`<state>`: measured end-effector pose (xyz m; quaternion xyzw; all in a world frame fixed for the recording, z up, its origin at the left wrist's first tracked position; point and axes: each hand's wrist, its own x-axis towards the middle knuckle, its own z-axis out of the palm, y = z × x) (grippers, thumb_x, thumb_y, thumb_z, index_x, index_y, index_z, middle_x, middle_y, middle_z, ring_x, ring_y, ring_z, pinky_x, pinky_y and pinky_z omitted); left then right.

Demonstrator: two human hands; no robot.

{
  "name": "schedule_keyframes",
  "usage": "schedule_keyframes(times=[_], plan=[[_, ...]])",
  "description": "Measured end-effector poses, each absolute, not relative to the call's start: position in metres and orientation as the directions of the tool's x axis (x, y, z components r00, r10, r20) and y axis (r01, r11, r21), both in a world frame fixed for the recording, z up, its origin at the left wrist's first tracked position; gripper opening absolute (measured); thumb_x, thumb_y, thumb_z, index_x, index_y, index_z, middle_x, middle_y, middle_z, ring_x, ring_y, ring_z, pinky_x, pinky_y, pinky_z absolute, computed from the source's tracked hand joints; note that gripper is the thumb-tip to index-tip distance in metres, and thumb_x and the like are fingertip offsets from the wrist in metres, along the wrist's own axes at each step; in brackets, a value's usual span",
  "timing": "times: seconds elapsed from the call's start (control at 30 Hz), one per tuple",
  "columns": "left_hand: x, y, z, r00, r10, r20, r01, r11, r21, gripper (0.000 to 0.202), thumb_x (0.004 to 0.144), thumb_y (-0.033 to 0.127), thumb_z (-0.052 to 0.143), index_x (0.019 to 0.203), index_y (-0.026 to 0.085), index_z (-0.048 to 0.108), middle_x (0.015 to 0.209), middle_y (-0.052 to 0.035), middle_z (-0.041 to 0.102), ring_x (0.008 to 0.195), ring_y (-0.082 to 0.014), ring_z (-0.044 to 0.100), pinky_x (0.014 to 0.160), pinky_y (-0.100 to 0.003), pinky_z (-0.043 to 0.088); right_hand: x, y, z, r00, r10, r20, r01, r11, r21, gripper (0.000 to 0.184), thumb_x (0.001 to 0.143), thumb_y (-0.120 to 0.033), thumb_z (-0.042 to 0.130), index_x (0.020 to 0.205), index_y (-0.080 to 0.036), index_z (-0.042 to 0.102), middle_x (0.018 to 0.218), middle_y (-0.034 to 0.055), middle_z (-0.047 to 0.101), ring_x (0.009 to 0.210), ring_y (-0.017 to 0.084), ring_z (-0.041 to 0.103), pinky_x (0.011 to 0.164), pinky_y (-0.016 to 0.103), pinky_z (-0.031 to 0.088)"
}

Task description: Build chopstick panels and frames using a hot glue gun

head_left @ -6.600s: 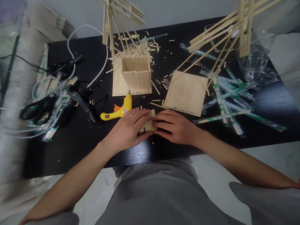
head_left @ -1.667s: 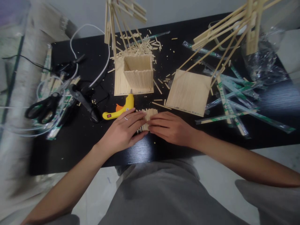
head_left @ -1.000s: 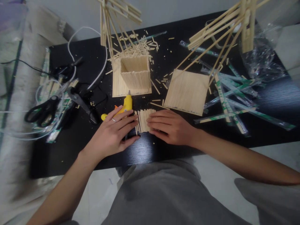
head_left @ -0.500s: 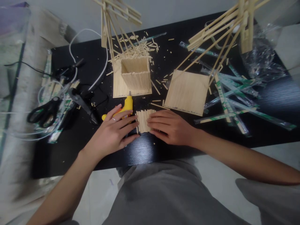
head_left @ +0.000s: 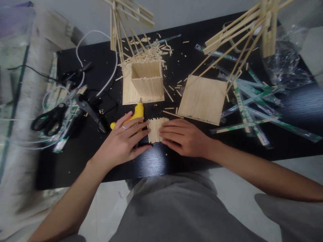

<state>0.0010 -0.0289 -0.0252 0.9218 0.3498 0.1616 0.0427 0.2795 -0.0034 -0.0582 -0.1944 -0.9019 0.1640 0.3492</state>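
A row of short wooden sticks (head_left: pixel 154 130) lies side by side on the black table near its front edge. My left hand (head_left: pixel 124 140), with a ring on one finger, has its fingers stretched out and their tips at the row's left end. From the right, my right hand (head_left: pixel 188 137) lies flat with its fingers over the row's right part, hiding some sticks. Just beyond my left fingers rests a yellow glue gun (head_left: pixel 136 112), partly covered by that hand, its nozzle pointing away from me.
Behind the glue gun stands a stick-built box (head_left: pixel 147 82) on a stick base; offcuts (head_left: pixel 153 52) lie behind it. A second stick model's square base (head_left: pixel 203 101) is at right, beside wrapped chopsticks (head_left: pixel 243 107). Scissors (head_left: pixel 51 119) and cables (head_left: pixel 78 50) lie at left.
The left fingertips have closed in slightly against the row's left end, and the leftmost sticks sit tighter together. The right hand stays in place. The view shifts a little.
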Motion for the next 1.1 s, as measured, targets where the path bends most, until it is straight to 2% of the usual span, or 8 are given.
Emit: schedule_keyframes(times=[0.43, 0.7, 0.9, 1.1], plan=[[0.0051, -0.0294, -0.0263, 0.708, 0.651, 0.273, 0.627, -0.758, 0.181, 0.029, 0.097, 0.038, 0.073, 0.119, 0.019, 0.073, 0.127, -0.0088, 0.077, 0.131, -0.0303, 0.066, 0.126, -0.062, 0.04, 0.2797, -0.0042, -0.0576, -0.682, 0.474, 0.557, 0.247, 0.866, -0.435, 0.021, 0.101, -0.019, 0.065, 0.118, -0.017, 0.077, 0.113, 0.0081, 0.082, 0.116, 0.026, 0.074, 0.1, 0.046, 0.063], [0.0067, -0.0331, -0.029, 0.697, 0.648, 0.308, 0.605, -0.762, 0.233, 0.017, 0.099, 0.031, 0.07, 0.114, 0.025, 0.074, 0.123, -0.0035, 0.078, 0.129, -0.0262, 0.069, 0.126, -0.058, 0.042, 0.2798, -0.0043, -0.0584, -0.687, 0.473, 0.551, 0.229, 0.861, -0.453, 0.026, 0.097, -0.015, 0.068, 0.121, -0.015, 0.077, 0.114, 0.0099, 0.082, 0.117, 0.027, 0.073, 0.101, 0.048, 0.062], [0.0074, -0.0333, -0.0294, 0.707, 0.625, 0.331, 0.592, -0.779, 0.206, 0.017, 0.098, 0.029, 0.072, 0.112, 0.021, 0.075, 0.121, -0.0066, 0.079, 0.127, -0.0272, 0.07, 0.123, -0.058, 0.046, 0.2795, -0.0044, -0.0578, -0.681, 0.466, 0.565, 0.237, 0.87, -0.431, 0.022, 0.098, -0.016, 0.067, 0.118, -0.015, 0.077, 0.113, 0.0093, 0.082, 0.115, 0.026, 0.074, 0.101, 0.046, 0.062], [0.0085, -0.0336, -0.0298, 0.699, 0.639, 0.321, 0.587, -0.769, 0.252, 0.021, 0.096, 0.029, 0.074, 0.115, 0.021, 0.076, 0.122, -0.0083, 0.079, 0.125, -0.0271, 0.071, 0.123, -0.057, 0.046, 0.2798, -0.0051, -0.0572, -0.687, 0.464, 0.56, 0.231, 0.869, -0.438, 0.025, 0.097, -0.015, 0.069, 0.121, -0.014, 0.077, 0.113, 0.0105, 0.082, 0.116, 0.026, 0.074, 0.102, 0.047, 0.062]])
